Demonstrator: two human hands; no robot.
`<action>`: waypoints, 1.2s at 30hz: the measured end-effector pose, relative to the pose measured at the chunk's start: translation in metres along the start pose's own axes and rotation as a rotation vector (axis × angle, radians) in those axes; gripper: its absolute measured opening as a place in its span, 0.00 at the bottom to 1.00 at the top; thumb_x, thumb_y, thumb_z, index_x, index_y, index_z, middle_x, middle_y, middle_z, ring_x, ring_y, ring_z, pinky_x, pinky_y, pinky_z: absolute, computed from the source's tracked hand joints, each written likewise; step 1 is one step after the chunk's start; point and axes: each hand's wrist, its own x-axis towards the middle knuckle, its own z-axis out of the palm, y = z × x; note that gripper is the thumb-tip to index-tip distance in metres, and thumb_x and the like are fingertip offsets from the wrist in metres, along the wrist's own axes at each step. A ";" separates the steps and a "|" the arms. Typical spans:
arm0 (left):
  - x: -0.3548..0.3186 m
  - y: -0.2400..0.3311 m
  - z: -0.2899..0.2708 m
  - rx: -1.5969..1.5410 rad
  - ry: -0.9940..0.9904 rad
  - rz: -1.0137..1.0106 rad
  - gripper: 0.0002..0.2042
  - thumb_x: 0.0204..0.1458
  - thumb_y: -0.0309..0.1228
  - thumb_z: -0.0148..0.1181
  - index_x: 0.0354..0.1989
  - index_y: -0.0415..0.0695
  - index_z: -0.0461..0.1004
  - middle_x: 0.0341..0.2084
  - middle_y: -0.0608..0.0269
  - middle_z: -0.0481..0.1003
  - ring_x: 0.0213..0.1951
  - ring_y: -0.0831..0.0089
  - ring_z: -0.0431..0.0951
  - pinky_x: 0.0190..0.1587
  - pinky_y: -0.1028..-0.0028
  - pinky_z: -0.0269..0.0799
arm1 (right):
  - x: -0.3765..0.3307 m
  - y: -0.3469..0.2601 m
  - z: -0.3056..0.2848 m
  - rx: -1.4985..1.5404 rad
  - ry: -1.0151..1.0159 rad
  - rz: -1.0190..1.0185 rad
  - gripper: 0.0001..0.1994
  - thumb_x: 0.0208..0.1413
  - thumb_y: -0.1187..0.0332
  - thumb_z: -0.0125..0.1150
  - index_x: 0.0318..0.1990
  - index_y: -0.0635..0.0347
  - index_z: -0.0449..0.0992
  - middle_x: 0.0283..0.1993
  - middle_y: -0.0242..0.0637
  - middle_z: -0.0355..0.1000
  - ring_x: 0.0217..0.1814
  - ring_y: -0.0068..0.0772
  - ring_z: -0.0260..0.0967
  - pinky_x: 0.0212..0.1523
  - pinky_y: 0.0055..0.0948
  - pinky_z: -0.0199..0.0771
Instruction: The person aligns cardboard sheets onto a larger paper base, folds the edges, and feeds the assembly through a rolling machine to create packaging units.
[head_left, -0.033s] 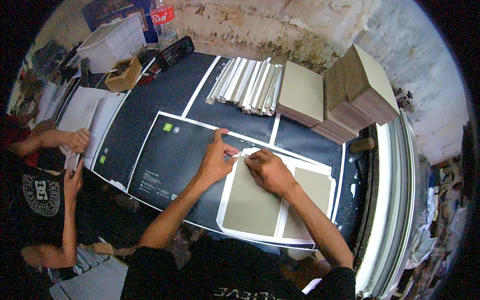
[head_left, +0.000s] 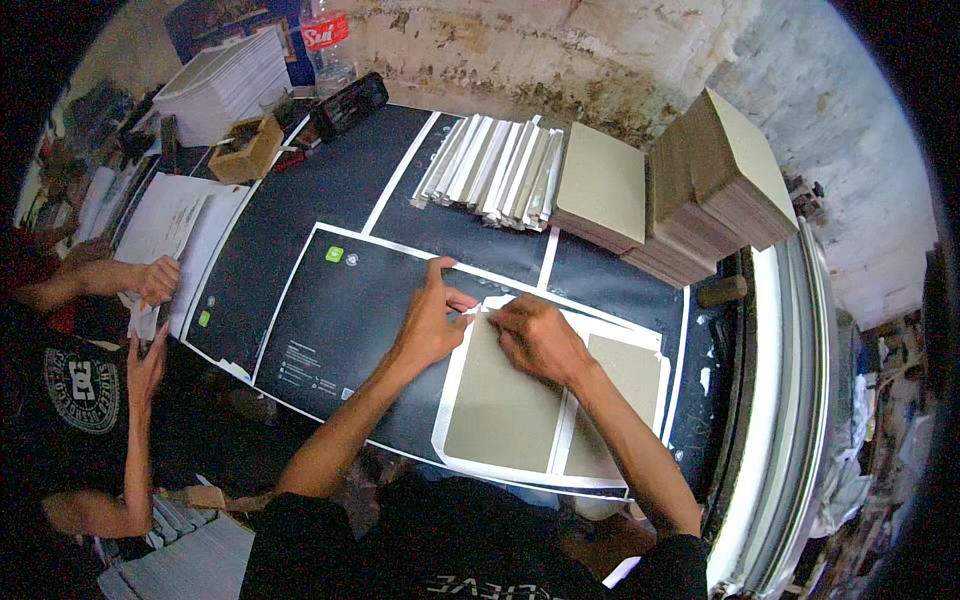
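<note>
Grey-board cover runs nearward from right grip, left grip by its far-left corner; both narrow, pinch I can't confirm.

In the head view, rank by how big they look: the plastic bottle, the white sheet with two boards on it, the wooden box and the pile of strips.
1. White sheet, counting the part under the two boards
2. Pile of strips
3. Wooden box and plastic bottle: too alike to rank
</note>
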 end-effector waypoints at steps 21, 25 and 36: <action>-0.004 0.002 0.009 0.028 0.082 0.121 0.34 0.46 0.12 0.61 0.62 0.34 0.51 0.28 0.50 0.80 0.34 0.57 0.83 0.39 0.62 0.77 | 0.034 0.003 -0.001 0.076 -0.041 0.058 0.15 0.51 0.75 0.63 0.47 0.67 0.79 0.42 0.52 0.74 0.48 0.54 0.74 0.50 0.43 0.77; -0.003 0.000 0.009 0.019 0.086 0.092 0.34 0.46 0.13 0.61 0.61 0.33 0.51 0.28 0.50 0.81 0.33 0.58 0.84 0.40 0.63 0.78 | 0.025 0.010 0.005 0.091 0.032 -0.029 0.15 0.51 0.75 0.62 0.48 0.67 0.80 0.41 0.51 0.74 0.46 0.52 0.74 0.51 0.42 0.78; -0.001 -0.002 0.008 0.002 0.084 -0.052 0.33 0.46 0.14 0.60 0.60 0.33 0.51 0.30 0.51 0.82 0.33 0.61 0.84 0.41 0.66 0.78 | 0.015 -0.033 0.001 -0.469 -0.232 -0.163 0.13 0.46 0.66 0.61 0.34 0.68 0.82 0.48 0.48 0.70 0.60 0.47 0.66 0.51 0.37 0.77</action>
